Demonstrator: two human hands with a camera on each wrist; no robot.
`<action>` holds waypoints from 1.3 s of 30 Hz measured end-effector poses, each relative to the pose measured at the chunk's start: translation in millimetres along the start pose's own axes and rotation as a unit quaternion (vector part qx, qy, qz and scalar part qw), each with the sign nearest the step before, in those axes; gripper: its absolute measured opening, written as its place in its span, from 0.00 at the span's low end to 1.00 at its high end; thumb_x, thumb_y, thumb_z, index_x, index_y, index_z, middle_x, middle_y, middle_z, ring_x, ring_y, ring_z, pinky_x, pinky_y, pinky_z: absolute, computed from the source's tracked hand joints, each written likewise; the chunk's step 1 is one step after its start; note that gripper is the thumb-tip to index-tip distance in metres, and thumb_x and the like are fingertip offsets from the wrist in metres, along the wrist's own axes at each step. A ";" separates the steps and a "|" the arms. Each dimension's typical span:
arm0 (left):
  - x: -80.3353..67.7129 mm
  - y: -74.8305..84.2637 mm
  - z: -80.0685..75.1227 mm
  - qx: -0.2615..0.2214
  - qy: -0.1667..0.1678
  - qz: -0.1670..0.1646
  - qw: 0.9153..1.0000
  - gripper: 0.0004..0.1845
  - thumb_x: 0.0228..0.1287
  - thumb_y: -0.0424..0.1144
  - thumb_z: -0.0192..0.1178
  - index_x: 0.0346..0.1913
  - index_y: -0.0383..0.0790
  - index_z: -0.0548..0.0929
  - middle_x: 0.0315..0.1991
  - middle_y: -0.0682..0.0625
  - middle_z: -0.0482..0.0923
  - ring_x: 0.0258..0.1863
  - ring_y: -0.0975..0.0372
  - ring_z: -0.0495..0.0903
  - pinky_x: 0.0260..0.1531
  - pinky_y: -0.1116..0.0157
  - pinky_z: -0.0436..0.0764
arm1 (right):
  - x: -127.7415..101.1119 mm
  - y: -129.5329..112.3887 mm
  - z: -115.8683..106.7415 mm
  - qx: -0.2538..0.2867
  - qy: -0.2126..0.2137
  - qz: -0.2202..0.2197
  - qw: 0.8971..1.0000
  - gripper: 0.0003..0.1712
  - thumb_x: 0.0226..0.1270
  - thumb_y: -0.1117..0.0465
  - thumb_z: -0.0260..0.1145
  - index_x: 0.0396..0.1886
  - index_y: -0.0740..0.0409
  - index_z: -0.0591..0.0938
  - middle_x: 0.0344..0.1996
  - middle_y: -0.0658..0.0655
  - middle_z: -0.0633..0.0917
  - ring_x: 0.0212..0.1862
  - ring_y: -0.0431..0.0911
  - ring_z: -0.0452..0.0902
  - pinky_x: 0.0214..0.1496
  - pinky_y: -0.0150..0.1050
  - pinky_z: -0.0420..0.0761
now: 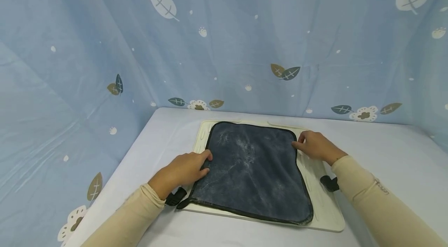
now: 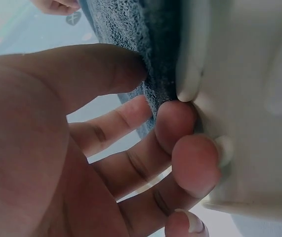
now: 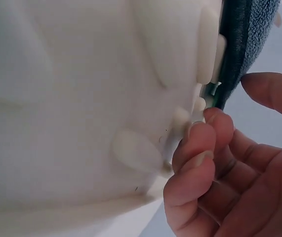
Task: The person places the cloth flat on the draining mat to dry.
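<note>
A dark blue-grey cloth [image 1: 252, 177] with black edging lies spread over a cream plastic board [image 1: 316, 188], slightly askew, its lower edge a little wavy. My left hand [image 1: 183, 168] pinches the cloth's left edge, thumb on top; the left wrist view shows the fuzzy cloth [image 2: 126, 29] between thumb and fingers, the fingertips against the board. At the upper right edge, my right hand [image 1: 316, 146] pinches the border between thumb and fingers. Raised oval bumps [image 3: 138, 150] on the board show in the right wrist view. Most of the board's middle is hidden under the cloth.
A white-covered table [image 1: 378, 149] bears the board. Blue curtain fabric [image 1: 227, 44] with leaf and flower prints hangs behind and on the left. A small black tab [image 1: 182, 203] sticks out at the cloth's lower left corner.
</note>
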State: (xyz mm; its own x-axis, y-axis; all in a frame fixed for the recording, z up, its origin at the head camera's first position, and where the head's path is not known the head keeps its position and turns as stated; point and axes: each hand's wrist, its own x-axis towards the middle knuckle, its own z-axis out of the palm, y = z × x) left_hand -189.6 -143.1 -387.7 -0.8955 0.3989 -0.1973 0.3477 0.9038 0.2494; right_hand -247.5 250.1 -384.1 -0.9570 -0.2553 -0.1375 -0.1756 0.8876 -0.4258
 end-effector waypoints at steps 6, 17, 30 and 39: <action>-1.6 0.7 -0.6 -0.001 0.003 -0.002 1.000 0.16 0.69 0.44 0.64 0.56 0.49 0.75 0.25 0.54 0.76 0.23 0.62 0.73 0.26 0.60 0.70 | 5.4 1.8 0.9 0.037 -0.015 0.011 0.999 0.18 0.74 0.52 0.62 0.37 0.65 0.78 0.16 0.51 0.75 0.19 0.42 0.72 0.23 0.38 0.73; 0.4 -0.3 1.4 0.006 0.006 0.001 1.000 0.15 0.70 0.44 0.63 0.56 0.49 0.75 0.23 0.55 0.75 0.22 0.62 0.73 0.25 0.61 0.70 | 9.7 0.0 3.3 0.008 0.003 -0.029 1.000 0.12 0.70 0.59 0.64 0.28 0.61 0.80 0.19 0.52 0.77 0.20 0.42 0.69 0.25 0.38 0.70; 3.3 -2.1 5.5 -0.001 0.007 0.002 1.000 0.16 0.70 0.44 0.63 0.56 0.49 0.75 0.24 0.55 0.75 0.22 0.62 0.73 0.26 0.61 0.70 | 7.6 -0.5 2.3 -0.001 0.000 -0.010 1.000 0.12 0.74 0.60 0.59 0.30 0.61 0.78 0.19 0.52 0.77 0.20 0.42 0.70 0.25 0.38 0.70; 5.0 -3.4 7.3 0.003 0.008 0.004 1.000 0.16 0.70 0.45 0.63 0.56 0.49 0.75 0.23 0.55 0.75 0.21 0.62 0.72 0.25 0.61 0.70 | 10.9 5.6 4.9 -0.013 0.013 -0.005 1.000 0.12 0.74 0.61 0.59 0.29 0.60 0.77 0.18 0.52 0.77 0.18 0.42 0.69 0.23 0.38 0.69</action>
State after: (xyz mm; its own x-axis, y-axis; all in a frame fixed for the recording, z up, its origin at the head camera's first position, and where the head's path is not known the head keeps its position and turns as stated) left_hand -193.2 -143.0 -396.5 -0.8969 0.4043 -0.1790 0.3572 0.9011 0.2456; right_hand -257.8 250.4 -392.3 -0.9607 -0.2546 -0.1102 -0.1910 0.8950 -0.4032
